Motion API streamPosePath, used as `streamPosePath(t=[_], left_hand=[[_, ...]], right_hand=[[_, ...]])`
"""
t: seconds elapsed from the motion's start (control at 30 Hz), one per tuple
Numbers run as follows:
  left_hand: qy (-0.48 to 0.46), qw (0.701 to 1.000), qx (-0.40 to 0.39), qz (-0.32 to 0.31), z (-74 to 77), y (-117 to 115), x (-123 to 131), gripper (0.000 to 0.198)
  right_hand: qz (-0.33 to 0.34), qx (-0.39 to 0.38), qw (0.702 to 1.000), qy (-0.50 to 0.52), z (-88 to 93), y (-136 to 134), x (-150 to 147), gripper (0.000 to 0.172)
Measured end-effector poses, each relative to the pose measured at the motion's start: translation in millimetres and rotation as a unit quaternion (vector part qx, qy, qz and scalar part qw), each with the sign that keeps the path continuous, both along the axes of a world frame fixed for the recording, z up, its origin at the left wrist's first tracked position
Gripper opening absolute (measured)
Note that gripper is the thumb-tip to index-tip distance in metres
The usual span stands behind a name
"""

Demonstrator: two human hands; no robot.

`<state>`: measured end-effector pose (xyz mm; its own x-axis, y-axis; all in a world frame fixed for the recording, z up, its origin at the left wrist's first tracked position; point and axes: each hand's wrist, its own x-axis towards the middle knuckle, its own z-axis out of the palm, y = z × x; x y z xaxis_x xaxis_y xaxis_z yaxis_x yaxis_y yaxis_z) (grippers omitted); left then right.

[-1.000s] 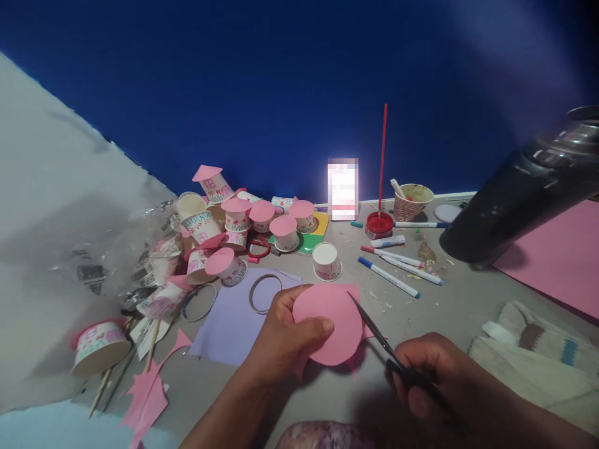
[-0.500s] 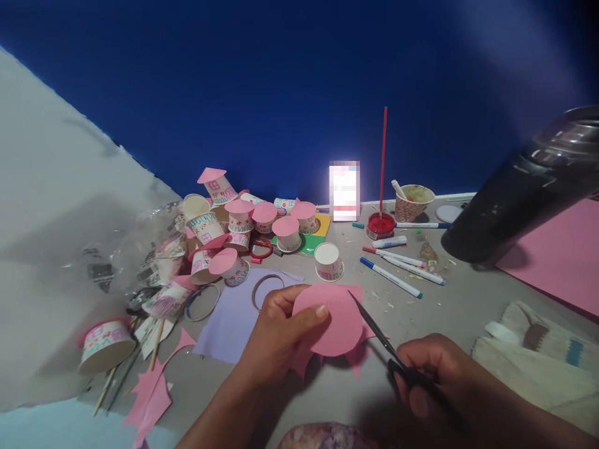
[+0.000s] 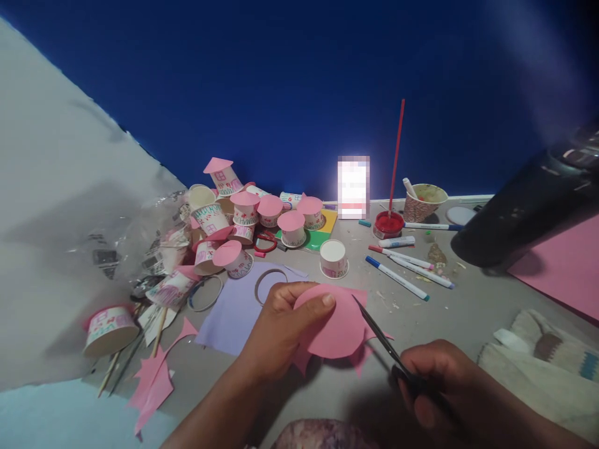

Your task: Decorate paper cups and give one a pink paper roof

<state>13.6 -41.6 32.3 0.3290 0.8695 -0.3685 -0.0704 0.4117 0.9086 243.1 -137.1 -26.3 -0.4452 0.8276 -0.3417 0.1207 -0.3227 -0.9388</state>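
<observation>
My left hand (image 3: 279,328) pinches a pink paper circle (image 3: 337,324) just above the table, thumb on top of it. My right hand (image 3: 437,385) is closed round the handles of black scissors (image 3: 384,340). The blades point up and left and meet the circle's right edge. Pink offcuts still hang from the circle's lower and right rim. A lilac paper sheet (image 3: 236,308) lies under and left of my left hand, with a thin ring (image 3: 267,284) on it.
Several decorated paper cups with pink lids (image 3: 248,218) pile up at the back left, one white cup (image 3: 334,258) standing apart. Markers (image 3: 402,262), a red paint pot with a stick (image 3: 389,223), a patterned cup (image 3: 423,201), pink scraps (image 3: 154,377), a pink sheet (image 3: 566,265), a dark bottle (image 3: 519,215) and a cloth (image 3: 543,362) lie around.
The pink circle has turned a little in my left hand and the scissors have worked slightly further along its right edge. The view has shifted a bit.
</observation>
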Motion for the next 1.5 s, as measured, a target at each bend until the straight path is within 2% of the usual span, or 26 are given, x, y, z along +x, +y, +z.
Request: streamPosePath(t=[0.1,0.23,0.37,0.53,0.67,0.77,0.87,1.13,1.33,1.5], left_hand=[[-0.007,1.000,-0.007,-0.018,-0.8,0.9,-1.0,0.036],[-0.006,0.999,-0.009,-0.038,-1.0,1.4,0.1,0.035],[-0.007,0.999,-0.005,-0.051,-0.4,3.1,0.6,0.034],[-0.022,0.998,-0.011,-0.060,-1.1,5.0,0.2,0.034],[-0.017,0.998,-0.012,-0.062,-1.8,5.3,-0.6,0.034],[-0.007,0.996,-0.006,-0.088,-1.2,5.0,-2.2,0.034],[-0.002,0.994,0.006,-0.109,-0.5,4.4,-4.1,0.032],[0.034,0.993,0.023,-0.111,-1.1,5.1,-5.0,0.033],[0.030,0.993,0.028,-0.115,-0.4,4.6,-6.8,0.031],[0.049,0.992,0.032,-0.110,0.2,5.3,-8.1,0.030]], right_hand=[[0.020,0.008,1.000,0.015,-2.4,1.3,1.3,0.052],[0.007,0.003,1.000,0.020,-5.2,1.2,1.7,0.055],[0.011,-0.033,0.999,0.018,-4.0,-2.4,1.4,0.056],[-0.049,-0.053,0.997,0.022,-2.0,-5.7,0.2,0.054],[-0.022,-0.064,0.997,0.033,-4.2,-2.1,0.5,0.050],[-0.008,-0.077,0.996,0.054,-6.2,0.8,1.3,0.048],[0.002,-0.060,0.997,0.053,-7.8,1.3,2.0,0.047],[0.000,-0.004,0.999,0.047,-6.2,-0.3,0.8,0.045],[0.006,-0.027,0.999,0.028,-3.2,2.8,2.1,0.040],[-0.012,-0.026,0.999,0.042,-14.8,-4.4,6.1,0.042]])
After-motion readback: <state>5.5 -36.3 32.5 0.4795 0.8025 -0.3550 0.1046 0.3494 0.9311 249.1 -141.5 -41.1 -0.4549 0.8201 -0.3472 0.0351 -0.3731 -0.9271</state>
